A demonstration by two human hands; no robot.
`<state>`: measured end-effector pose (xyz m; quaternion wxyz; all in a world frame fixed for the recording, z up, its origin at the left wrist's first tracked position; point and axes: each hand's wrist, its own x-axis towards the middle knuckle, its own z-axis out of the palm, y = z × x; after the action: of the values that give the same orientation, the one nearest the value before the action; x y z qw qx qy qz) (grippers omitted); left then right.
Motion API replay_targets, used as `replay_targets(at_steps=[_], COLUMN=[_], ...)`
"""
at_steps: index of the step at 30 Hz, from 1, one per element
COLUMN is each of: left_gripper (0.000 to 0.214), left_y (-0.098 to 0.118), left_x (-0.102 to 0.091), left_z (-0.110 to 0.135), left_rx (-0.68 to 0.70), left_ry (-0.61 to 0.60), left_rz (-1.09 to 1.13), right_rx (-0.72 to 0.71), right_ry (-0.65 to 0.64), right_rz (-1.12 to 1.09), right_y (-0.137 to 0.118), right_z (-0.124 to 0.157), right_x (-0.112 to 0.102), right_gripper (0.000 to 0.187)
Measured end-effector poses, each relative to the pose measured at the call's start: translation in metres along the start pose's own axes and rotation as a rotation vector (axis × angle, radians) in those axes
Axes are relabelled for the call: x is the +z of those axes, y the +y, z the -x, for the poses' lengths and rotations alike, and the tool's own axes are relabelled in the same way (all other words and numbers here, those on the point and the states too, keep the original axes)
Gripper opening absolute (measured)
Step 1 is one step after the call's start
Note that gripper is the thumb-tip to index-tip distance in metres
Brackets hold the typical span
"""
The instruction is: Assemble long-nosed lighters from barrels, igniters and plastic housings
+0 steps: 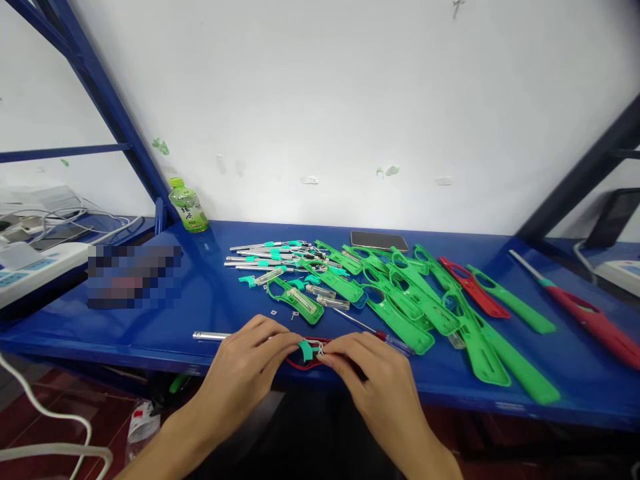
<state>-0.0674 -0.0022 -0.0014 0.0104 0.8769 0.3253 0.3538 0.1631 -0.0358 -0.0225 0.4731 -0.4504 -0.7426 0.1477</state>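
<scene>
Nearest to me are the person's two bare forearms [193, 427], reaching in from the near side of the blue table [220, 310]. The left hand [253, 350] and the right hand [377, 367] face each other at its front edge, fingertips only a small gap apart. The left thumb and forefinger are pinched nearly together at the left side of a teal piece [306, 351]; the right thumb and forefinger close on a thin white piece [321, 348] just to its right. How firmly either pinch bears I cannot tell.

The teal piece sits between the two sets of fingertips, nearer the left, over a red frame [300, 366] whose long axis seems to run left to right along the table edge. The right hand hides the frame's far end. A silver tube [211, 336] points out leftward from behind the left hand, roughly along that same line; whether it joins the frame is hidden.

Just beyond the hands lie a green shell [295, 301] with a clear tank [305, 301] in it, and a screwdriver [367, 327] slanting towards the right hand. Farther off, silver rods with teal parts [265, 257] lie bunched on the left, and a heap of green shells [400, 293] spreads to the right, with a dark phone [379, 241] behind it.
</scene>
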Motion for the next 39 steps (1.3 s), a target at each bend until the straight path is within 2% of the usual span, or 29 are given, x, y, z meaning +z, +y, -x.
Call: replay_targets(at_steps=[13, 20, 34, 39], left_gripper=[0.028, 0.030, 0.035, 0.035], left_y=[-0.0007, -0.0041, -0.0067, -0.0011], left_x=[-0.0006, -0.0002, 0.0000, -0.0051], left_z=[-0.0011, 0.0019, 0.0013, 0.0009], left_rx=[-0.006, 0.002, 0.055, 0.037], left_ry=[-0.006, -0.051, -0.035, -0.111], left_rz=[-0.115, -0.105, -0.103, -0.121], right_rx=[0.007, 0.009, 0.001, -0.009], right_ry=[0.004, -0.005, 0.009, -0.004], right_rz=[0.027, 0.026, 0.011, 0.042], right_y=[-0.0017, -0.0044, -0.0047, -0.0047], right_z=[0.0005, 0.0000, 0.0005, 0.0023], right_x=[-0.0004, -0.0018, -0.0027, -0.0022], right_gripper=[0.010, 0.012, 0.009, 0.009])
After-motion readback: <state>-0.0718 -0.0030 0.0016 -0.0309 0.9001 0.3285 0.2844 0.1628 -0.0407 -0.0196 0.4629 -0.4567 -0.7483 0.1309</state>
